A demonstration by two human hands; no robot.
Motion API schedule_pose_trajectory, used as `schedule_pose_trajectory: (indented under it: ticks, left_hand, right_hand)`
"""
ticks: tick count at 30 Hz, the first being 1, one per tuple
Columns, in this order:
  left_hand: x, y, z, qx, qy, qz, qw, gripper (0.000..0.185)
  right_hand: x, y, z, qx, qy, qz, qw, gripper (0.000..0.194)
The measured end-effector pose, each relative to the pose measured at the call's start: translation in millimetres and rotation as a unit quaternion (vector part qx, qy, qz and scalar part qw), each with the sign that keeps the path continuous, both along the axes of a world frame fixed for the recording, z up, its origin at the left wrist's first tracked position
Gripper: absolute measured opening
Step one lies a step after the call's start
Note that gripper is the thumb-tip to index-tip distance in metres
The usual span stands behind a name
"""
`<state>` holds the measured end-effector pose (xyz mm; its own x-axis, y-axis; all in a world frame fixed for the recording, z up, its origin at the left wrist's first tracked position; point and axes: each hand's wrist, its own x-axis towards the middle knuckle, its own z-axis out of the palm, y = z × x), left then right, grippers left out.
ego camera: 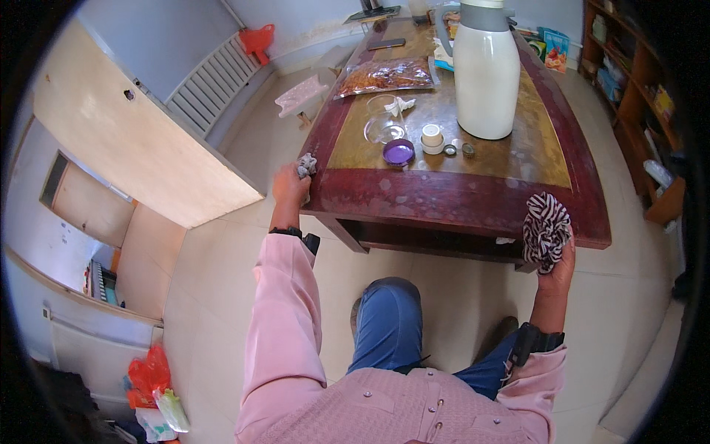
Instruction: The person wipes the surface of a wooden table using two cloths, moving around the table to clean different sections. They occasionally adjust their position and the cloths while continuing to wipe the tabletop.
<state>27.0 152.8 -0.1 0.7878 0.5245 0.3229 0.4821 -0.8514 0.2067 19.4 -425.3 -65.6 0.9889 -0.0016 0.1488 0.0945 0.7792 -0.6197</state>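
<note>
My left hand (289, 187) is closed at the near left corner of a dark red wooden table (388, 194). A crumpled grey-and-white cloth (306, 165) pokes out of its grip against the table edge. In my right hand (559, 272) is a bunched zebra-striped cloth (546, 230), in front of the table's near right edge. Whether this cloth touches the wood I cannot tell. Between the hands, back from the near edge, lie a purple lid (398, 152), a cream-coloured stopper (432, 139) and two small caps. A clear container (385, 129) stands behind the purple lid.
A tall white vacuum jug (488, 83) stands on the table, right of a clear bag of reddish-brown food (387, 76). Farther back lies a phone (386, 44). A pink stool (301, 95) is beyond the left side, an open door (150, 122) nearer; wooden shelves (627, 77) line the right.
</note>
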Motion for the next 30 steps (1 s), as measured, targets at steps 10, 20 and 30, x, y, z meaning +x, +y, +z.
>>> schedule_pose_trajectory:
  ticks: [10, 20, 30]
  left_hand:
    - [-41, -60, -1, 0.072, -0.047, -0.106, 0.991, 0.032]
    - [-49, -172, -2, 0.039, -0.11, -0.27, 0.956, 0.033]
    - [-17, -294, 0, -0.011, -0.119, -0.405, 0.906, 0.032]
  right_hand:
    - [-1, 6, 3, 0.028, -0.023, 0.02, 0.999, 0.041]
    - [2, 10, 5, 0.015, -0.001, 0.006, 1.0, 0.037]
    - [-2, 20, 7, 0.104, 0.005, 0.029, 0.994, 0.034]
